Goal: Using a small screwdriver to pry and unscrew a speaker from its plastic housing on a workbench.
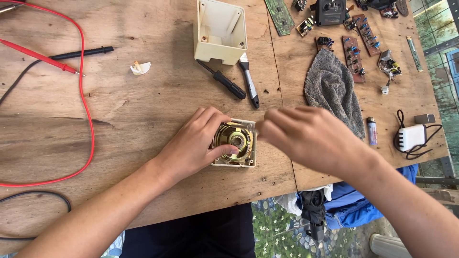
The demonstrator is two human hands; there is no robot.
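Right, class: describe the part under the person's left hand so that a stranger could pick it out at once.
Start at the wooden table and go to its near edge, where the left hand rests. Under its fingers lies a small cream square frame holding a round brass-coloured speaker. The taller cream housing further back is empty; only this one shows metal.

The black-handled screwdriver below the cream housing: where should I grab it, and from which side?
Probably by the thick black handle, coming straight down from above. The screwdriver lies flat on the wooden table, slanted, with its thin shaft toward the empty cream housing. The silver-and-black tool lies close on its right, so pinch across the handle's middle, clear of that neighbour.
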